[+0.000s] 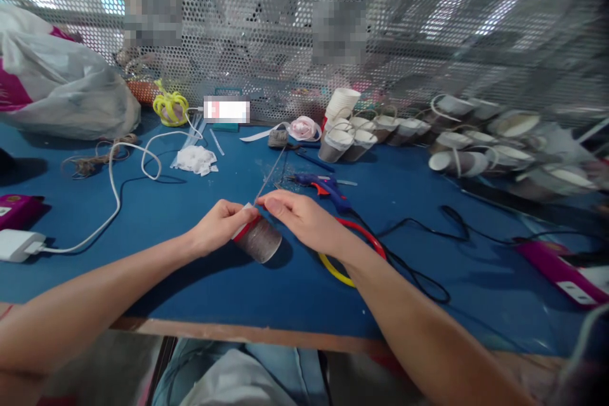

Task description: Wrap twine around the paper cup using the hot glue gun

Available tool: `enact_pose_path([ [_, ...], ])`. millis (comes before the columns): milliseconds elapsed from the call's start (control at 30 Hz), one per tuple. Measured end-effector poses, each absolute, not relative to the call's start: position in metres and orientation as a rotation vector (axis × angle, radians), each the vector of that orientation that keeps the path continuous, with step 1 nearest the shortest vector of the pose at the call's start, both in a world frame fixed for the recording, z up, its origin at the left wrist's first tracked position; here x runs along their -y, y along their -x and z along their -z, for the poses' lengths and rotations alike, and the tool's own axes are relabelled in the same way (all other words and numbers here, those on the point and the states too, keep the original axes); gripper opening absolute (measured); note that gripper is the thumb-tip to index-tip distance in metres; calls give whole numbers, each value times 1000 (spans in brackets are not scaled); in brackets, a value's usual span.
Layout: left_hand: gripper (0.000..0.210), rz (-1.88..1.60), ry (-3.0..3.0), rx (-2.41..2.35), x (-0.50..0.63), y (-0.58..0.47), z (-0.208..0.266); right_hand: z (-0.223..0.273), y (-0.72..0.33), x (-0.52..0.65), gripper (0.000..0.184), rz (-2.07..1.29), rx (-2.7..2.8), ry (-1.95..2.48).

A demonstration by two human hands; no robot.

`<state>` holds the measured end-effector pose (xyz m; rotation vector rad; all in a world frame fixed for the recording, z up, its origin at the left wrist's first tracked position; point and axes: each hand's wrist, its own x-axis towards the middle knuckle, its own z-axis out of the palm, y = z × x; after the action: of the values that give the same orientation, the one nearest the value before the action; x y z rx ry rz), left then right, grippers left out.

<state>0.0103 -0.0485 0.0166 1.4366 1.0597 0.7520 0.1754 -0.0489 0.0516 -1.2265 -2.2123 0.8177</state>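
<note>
My left hand (pixel 219 224) is closed on a small paper cup (pixel 261 243) that lies tilted, its base toward the lower right. Greyish-brown cord covers most of its wall, and a red band shows near the rim. Beside the rim, my right hand (pixel 299 216) pinches a thin cord (pixel 270 179). That strand runs taut up the table toward a small wound bundle of cord (pixel 278 138). A blue glue gun (pixel 323 188) with a red trigger lies just beyond my right hand. Under my right forearm sits a red and yellow ring (pixel 335 271).
Several cord-wrapped cups with handles (pixel 337 138) stand at the back, and more (pixel 459 163) crowd the right. White scraps (pixel 196 160), a white cable (pixel 112 181) and a plastic bag (pixel 71 89) are on the left. Power strips (pixel 561 269) lie at both sides. A perforated metal screen (pixel 266 32) closes off the back.
</note>
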Motion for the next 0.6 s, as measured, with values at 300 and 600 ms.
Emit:
enact_pose_path([
  [300, 34, -869, -1291, -1098, 45, -7, -17, -69, -252, 3, 26, -125, 1958, 2223],
  [600, 35, -867, -1413, -1142, 45, -6, -13, -29, -263, -10, 14, -370, 1849, 2232],
])
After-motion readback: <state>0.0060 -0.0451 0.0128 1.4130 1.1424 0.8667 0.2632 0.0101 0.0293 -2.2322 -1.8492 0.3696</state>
